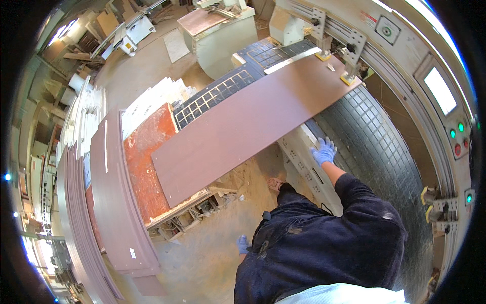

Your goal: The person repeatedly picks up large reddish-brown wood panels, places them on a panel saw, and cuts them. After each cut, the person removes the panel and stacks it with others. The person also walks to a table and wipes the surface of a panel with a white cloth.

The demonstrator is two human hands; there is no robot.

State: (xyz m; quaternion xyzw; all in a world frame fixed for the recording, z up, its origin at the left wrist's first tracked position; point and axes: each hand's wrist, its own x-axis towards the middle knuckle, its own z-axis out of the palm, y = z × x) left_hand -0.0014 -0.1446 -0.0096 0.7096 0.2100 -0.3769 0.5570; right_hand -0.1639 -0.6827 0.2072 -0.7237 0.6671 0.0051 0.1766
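Note:
A long brown panel [253, 124] lies slantwise across a black gridded machine bed, its left end above a worn orange-red table top [152, 164]. My right hand [324, 151], in a light blue glove, rests on the near edge of the machine bed [372, 137], fingers spread, holding nothing. A gap separates it from the panel. Low beside my body hangs my left hand [243, 244], also gloved in blue, away from the panel. Its fingers are too small and partly hidden to read. At the panel's far right end sit yellow-padded clamps [348, 78].
Stacked brown panels [114, 202] stand at the left, with white strips [152, 101] behind. A control panel with a lit screen [439, 91] and green and red buttons runs along the right. Sawdust covers the floor [202, 268]. A pale cabinet [223, 45] stands at the back.

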